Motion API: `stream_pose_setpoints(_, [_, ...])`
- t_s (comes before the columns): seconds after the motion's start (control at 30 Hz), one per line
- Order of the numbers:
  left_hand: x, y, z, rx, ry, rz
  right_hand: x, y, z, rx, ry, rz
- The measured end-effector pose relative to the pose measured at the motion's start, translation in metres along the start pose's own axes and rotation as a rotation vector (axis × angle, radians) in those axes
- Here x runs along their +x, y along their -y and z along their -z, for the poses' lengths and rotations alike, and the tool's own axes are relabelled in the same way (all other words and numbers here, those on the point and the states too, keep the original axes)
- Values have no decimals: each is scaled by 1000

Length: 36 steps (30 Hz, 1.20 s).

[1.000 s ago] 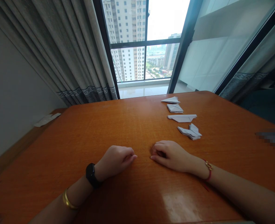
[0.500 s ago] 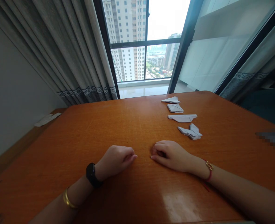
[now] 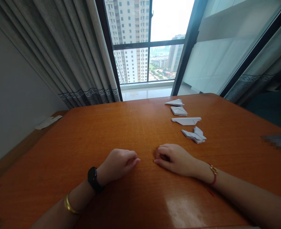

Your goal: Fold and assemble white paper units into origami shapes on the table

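Note:
My left hand rests on the wooden table, its fingers curled into a loose fist with no object showing in it. Across a small gap lies my right hand, also loosely closed, with a hollow between thumb and fingers and nothing visible inside. Just beyond the right hand is a winged folded paper shape. Behind it, in a row leading away, lie a long flat folded paper, a squarish folded paper and a pointed paper plane. Neither hand touches the papers.
A blurred-out grey item sits at the table's right edge. Off the left side, white paper lies on a ledge by the wall. Grey curtains and a glazed window frame stand beyond the far edge.

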<state>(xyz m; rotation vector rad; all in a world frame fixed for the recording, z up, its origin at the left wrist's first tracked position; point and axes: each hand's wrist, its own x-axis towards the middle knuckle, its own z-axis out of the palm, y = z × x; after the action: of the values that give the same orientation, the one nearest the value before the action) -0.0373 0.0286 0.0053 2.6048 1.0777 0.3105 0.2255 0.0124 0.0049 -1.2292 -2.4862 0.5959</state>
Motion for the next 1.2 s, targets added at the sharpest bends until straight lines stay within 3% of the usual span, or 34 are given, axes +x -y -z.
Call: stream_pose_setpoints(1.2, [0, 1, -1, 9, 9, -3, 0, 0, 0, 1, 0, -1])
